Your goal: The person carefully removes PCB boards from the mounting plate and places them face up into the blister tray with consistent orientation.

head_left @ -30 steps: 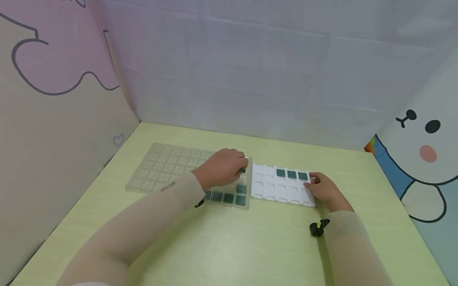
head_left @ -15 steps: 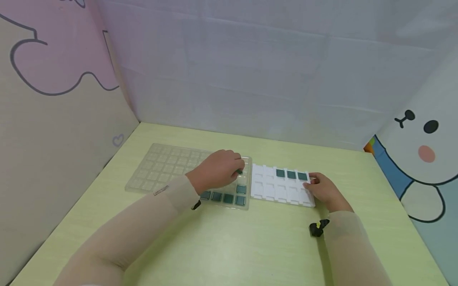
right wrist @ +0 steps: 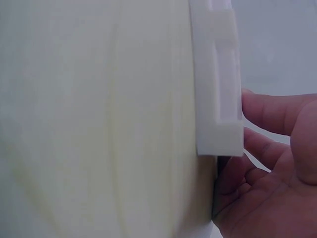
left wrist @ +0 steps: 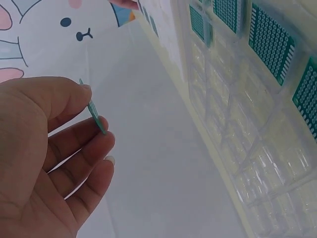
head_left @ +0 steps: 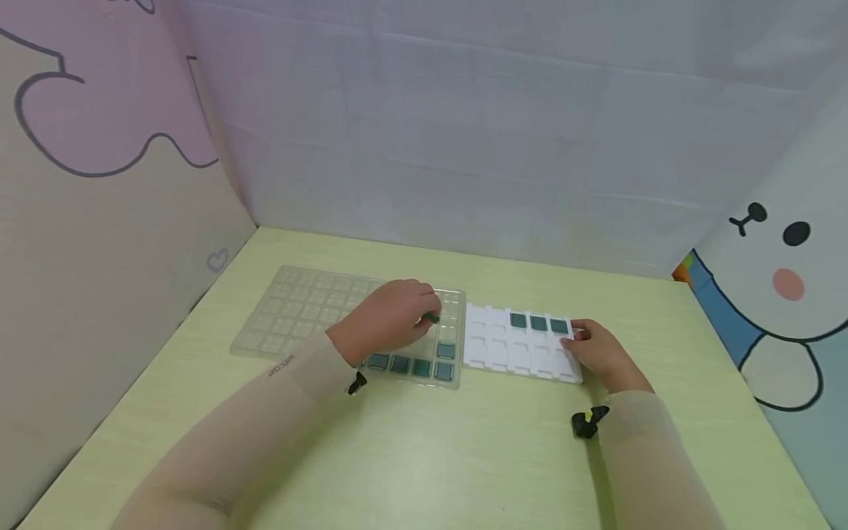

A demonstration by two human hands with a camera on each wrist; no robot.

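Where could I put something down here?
The pale yellow tabletop is bare between the beige sleeves and behind the clear plastic gridded tray and white plastic tray, before the grey cloth wall. It's crowded at those trays: left hand over one, right hand gripping the other.

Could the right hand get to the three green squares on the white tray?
Probably yes: the right hand holds the right end of the white tray, close to the three green squares, and nothing covers them. It might need to let go first.

Yellowish table [head_left: 503,456] bears clear tray [head_left: 311,294] and white tray [head_left: 500,344], perhaps touching.
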